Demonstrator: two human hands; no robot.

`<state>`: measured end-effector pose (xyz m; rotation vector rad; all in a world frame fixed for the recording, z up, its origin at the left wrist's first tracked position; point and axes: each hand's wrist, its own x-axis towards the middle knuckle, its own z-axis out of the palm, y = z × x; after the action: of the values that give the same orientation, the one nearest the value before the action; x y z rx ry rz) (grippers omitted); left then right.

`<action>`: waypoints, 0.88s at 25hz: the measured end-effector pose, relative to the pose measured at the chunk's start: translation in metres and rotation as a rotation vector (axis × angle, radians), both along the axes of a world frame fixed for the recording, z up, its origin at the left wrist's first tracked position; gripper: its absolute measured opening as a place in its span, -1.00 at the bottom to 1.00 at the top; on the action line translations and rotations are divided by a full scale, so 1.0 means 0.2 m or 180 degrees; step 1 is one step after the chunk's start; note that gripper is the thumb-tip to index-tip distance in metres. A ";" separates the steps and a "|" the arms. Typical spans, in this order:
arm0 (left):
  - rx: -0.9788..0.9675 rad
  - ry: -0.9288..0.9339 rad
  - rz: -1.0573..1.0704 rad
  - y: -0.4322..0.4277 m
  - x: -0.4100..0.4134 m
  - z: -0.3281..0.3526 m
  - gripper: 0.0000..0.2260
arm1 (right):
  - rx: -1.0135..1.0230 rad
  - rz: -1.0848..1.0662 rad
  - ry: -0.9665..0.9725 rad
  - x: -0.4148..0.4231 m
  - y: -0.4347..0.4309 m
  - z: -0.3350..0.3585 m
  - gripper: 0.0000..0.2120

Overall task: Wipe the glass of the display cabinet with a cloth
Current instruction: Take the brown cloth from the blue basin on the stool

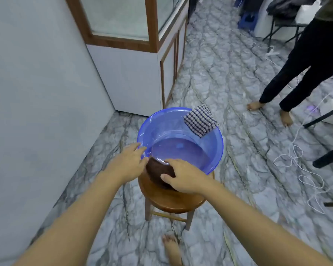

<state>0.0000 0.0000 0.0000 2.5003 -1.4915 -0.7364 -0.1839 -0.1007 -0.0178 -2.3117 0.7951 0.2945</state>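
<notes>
A dark brown cloth (158, 170) lies bunched over the near rim of a blue basin (217, 148) that holds water and stands on a round wooden stool (167, 200). My right hand (183, 177) grips this cloth from the right. My left hand (129, 162) reaches to the basin's left rim, its fingers extended and touching the cloth's left side. A checkered cloth (200, 120) hangs folded over the basin's far rim. The display cabinet (152, 29), with wood-framed glass panels, stands at the back left.
A grey wall (37, 93) runs along the left. Another person's legs (296, 73) stand at the right. White cables (300, 169) lie looped on the marble floor beside dark table legs (329, 156). My bare foot (172, 248) is under the stool's front.
</notes>
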 end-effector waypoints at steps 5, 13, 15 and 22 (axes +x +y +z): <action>0.0054 -0.0332 -0.0596 -0.03 0.11 -0.14 -0.53 | -0.0257 -0.0057 0.0190 0.11 0.10 -0.13 -0.39; -0.0485 -0.0519 -0.1296 0.00 0.17 -0.26 -0.25 | -0.1327 0.0083 0.0090 0.09 0.15 -0.20 -0.50; -0.0540 -0.0469 -0.1367 -0.02 0.18 -0.29 -0.28 | -0.1278 0.0120 -0.0056 0.06 0.15 -0.21 -0.46; -0.0830 -0.0581 -0.1390 -0.02 0.20 -0.37 -0.46 | -0.1316 -0.0077 -0.0247 0.03 0.11 -0.19 -0.55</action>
<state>0.0410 -0.0048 -0.0737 2.1186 -2.0817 -0.3357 -0.1771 -0.0789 -0.0567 -2.6745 0.9119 0.0276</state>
